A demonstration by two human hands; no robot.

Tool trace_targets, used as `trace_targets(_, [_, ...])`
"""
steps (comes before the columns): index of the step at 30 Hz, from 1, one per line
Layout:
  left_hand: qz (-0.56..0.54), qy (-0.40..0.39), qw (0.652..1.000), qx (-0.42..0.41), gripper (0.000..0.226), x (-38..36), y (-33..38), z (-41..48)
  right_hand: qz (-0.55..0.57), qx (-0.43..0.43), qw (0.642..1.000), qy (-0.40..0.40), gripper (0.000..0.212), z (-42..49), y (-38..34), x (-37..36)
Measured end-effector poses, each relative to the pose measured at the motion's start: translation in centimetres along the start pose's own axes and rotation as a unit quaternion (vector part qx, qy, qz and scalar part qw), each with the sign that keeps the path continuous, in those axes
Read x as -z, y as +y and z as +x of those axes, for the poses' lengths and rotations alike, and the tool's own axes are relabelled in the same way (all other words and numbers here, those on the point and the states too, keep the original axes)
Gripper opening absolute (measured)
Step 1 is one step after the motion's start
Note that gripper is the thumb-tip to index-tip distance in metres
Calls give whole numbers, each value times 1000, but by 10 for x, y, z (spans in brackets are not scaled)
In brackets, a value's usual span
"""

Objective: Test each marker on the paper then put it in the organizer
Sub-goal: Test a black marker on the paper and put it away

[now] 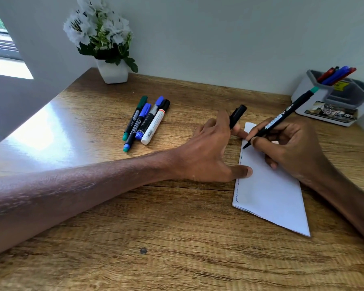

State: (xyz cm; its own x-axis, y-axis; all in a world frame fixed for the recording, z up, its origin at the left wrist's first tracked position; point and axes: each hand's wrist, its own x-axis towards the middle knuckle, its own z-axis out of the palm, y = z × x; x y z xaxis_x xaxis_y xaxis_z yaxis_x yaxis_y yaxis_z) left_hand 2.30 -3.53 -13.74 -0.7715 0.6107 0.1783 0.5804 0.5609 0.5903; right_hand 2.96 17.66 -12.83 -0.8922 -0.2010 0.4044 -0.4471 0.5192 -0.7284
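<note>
Brown wood-grain desk (177, 238) fills my view, and the folded white sheet of paper (271, 192) lies directly under my right hand (292, 152). Up and away from that grip sits the grey-and-white plastic organizer (303, 97), with red and blue pens standing in it. My left hand (208, 152) pins the paper's near edge with its thumb. Well left of both grips lie four capped markers in a row (145, 122), untested by my reckoning. My right hand is closed in a writing pinch on the slim black marker with the teal end (282, 118). Its tip is on the paper's left edge and its long axis slants up towards the organizer, so this hand is the nearer for the drop. The left fingers pinch the small black cap (236, 115), just beside that tip; I'd recap first.
</note>
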Motion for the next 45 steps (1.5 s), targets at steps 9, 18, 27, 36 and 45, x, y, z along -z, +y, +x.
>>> trace_targets(9, [3,-1,1000,4,86,1,0,0,-23,-11,1000,6,14,0,0,0])
trace_targets(18, [2,-2,1000,10,84,1,2,-1,-23,-3,1000,2,7,0,0,0])
trace_targets(27, [3,-4,1000,13,82,2,4,-2,-31,-15,999,9,6,0,1,0])
trace_targets(36, [0,-5,1000,13,82,4,6,-3,-36,-23,999,14,7,1,4,0])
trace_targets(45, [2,0,1000,4,84,2,2,-1,-15,-43,999,24,6,1,2,0])
